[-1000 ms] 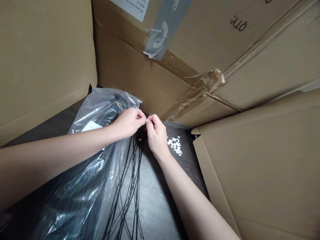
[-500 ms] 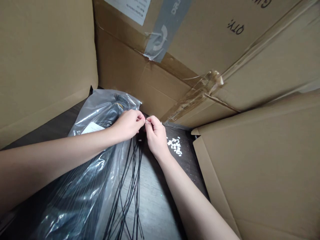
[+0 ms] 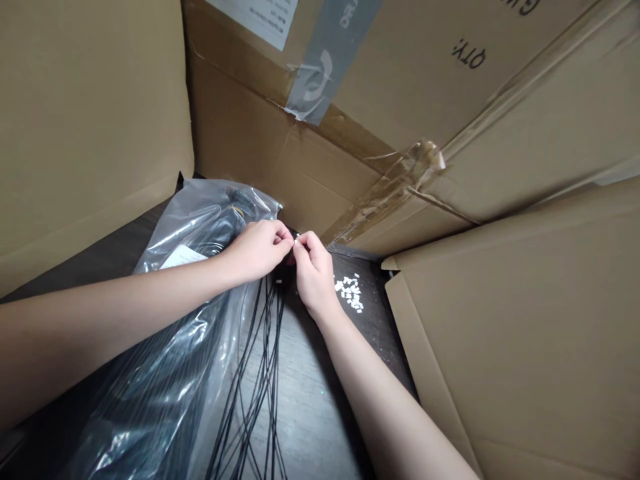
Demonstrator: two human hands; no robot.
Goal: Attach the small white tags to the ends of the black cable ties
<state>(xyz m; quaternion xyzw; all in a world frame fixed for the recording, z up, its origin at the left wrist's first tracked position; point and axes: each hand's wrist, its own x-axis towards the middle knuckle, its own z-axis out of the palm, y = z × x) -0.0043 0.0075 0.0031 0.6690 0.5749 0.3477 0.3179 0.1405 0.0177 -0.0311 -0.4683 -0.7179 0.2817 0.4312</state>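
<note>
My left hand (image 3: 259,250) and my right hand (image 3: 313,273) meet at their fingertips above a dark tabletop (image 3: 370,273). Both are pinched closed. A tiny white piece (image 3: 297,239) shows at my right fingertips, and what my left fingers grip is mostly hidden. Several thin black cables (image 3: 265,360) hang down from beneath my hands across the table. Under my left forearm lies a clear plastic bag (image 3: 200,220) holding coiled black cable. A small heap of white pieces (image 3: 351,293) lies just right of my right hand.
Brown cardboard box walls (image 3: 90,120) and flaps (image 3: 510,333) surround the work spot on the left, back and right. Grey tape (image 3: 325,67) and torn brown tape (image 3: 395,190) cover seams at the back. A white label (image 3: 180,257) shows inside the bag.
My hands stay pinched together at nearly the same spot, with only small finger movement. The view has shifted slightly.
</note>
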